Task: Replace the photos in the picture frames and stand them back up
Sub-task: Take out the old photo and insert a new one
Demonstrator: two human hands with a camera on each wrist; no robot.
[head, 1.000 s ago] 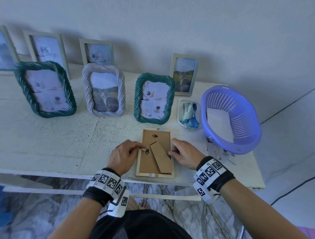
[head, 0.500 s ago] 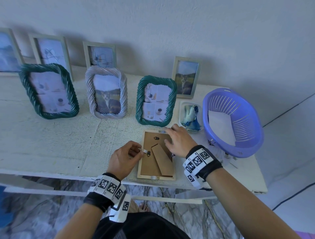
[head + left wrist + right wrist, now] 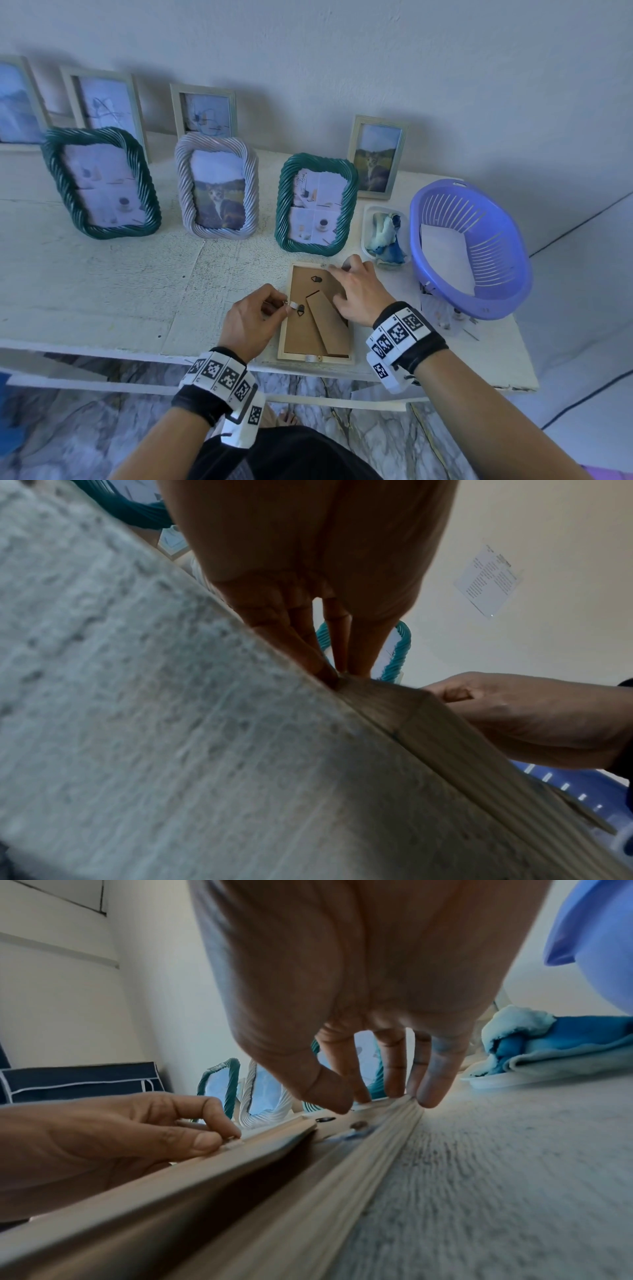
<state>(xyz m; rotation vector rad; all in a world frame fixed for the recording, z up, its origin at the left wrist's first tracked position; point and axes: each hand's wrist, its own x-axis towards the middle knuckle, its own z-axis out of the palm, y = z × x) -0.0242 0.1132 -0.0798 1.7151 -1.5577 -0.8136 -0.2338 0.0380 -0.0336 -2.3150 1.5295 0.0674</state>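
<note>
The left hand point(image 3: 251, 317) pinches the small white side clip point(image 3: 293, 304) of the pale wooden frame point(image 3: 317, 358), face-down at the white table point(image 3: 102, 291) edge. The right hand point(image 3: 356, 291), fingers spread, has shifted to the top clip point(image 3: 323, 265); the backing is probably being released.

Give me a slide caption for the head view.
Both hands, left hand and right hand, work clips on a face-down wooden frame.

A pale wooden picture frame point(image 3: 315, 311) lies face down at the near edge of the white desk point(image 3: 102, 284), brown backing and stand uppermost. The left hand point(image 3: 255, 317) pinches a small tab at its left rim; the right hand point(image 3: 356, 291) reaches to its far right corner. Twisted-rim frames stand behind.
</note>
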